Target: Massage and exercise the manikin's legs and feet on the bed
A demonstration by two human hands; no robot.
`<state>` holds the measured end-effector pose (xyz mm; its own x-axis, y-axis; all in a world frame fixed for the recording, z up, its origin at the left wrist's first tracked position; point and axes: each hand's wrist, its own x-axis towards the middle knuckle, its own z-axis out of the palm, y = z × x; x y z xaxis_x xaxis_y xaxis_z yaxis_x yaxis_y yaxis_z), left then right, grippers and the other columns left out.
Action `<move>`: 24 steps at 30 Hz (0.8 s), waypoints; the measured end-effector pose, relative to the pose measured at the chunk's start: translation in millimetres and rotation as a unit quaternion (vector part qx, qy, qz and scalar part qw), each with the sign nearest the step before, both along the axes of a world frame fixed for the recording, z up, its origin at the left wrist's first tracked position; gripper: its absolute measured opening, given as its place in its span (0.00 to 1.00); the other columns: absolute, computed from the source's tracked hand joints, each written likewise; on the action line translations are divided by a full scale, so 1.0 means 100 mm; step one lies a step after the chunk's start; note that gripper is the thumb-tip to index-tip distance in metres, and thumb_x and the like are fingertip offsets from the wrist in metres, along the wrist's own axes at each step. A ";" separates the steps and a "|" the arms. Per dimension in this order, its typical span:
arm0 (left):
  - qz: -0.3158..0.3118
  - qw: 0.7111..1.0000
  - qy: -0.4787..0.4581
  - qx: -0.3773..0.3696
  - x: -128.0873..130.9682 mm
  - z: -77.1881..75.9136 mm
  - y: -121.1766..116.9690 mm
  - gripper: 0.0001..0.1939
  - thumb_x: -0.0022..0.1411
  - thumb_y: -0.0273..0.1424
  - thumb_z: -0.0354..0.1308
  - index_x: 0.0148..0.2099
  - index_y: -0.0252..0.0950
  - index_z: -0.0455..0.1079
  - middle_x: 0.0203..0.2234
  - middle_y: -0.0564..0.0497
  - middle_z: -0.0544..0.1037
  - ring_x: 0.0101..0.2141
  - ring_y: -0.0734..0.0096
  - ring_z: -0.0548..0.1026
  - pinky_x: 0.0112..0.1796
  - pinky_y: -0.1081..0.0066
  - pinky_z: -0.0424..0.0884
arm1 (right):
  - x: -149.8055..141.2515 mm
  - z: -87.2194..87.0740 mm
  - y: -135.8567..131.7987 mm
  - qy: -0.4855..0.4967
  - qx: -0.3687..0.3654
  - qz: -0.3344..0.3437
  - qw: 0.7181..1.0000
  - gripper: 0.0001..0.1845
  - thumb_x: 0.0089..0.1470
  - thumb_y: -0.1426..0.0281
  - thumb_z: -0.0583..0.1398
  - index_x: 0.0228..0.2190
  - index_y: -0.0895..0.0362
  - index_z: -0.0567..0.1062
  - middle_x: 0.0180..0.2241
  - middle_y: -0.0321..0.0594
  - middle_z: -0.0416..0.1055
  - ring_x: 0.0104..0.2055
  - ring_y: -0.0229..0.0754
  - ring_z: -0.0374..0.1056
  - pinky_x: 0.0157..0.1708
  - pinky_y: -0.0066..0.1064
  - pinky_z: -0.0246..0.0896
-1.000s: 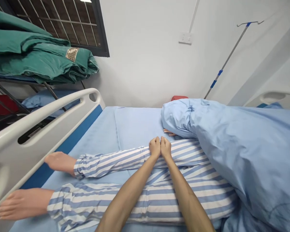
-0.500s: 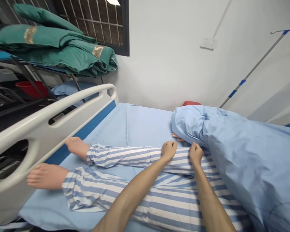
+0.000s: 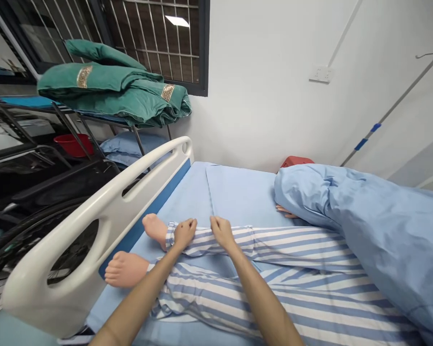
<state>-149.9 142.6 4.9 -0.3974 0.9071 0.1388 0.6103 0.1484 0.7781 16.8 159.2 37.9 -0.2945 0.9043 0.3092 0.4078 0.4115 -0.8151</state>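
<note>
Left hand [image 3: 184,233] and right hand [image 3: 222,231] curled nearly shut, pinching the striped trouser leg [image 3: 216,242] at 11 o'clock, just beside the manikin's bare foot [image 3: 154,230]; both legs uncovered; blue blanket [image 3: 368,216] lies over the rest (upper body hidden).

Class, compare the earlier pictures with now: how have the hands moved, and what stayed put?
The left hand and right hand have moved apart and down the mannequin's striped trouser leg, toward its bare foot. The blue quilt stayed in place.
</note>
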 end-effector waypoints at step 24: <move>-0.051 0.982 -0.174 0.045 0.98 0.06 0.36 0.21 0.61 0.43 0.45 0.19 0.40 0.54 0.14 0.56 0.59 0.22 0.73 0.60 0.28 0.72 0.58 | 0.43 -0.29 0.24 0.013 0.005 -0.128 0.992 0.27 0.63 0.53 0.45 0.16 0.52 0.57 0.15 0.33 0.58 0.21 0.38 0.57 0.25 0.29 0.49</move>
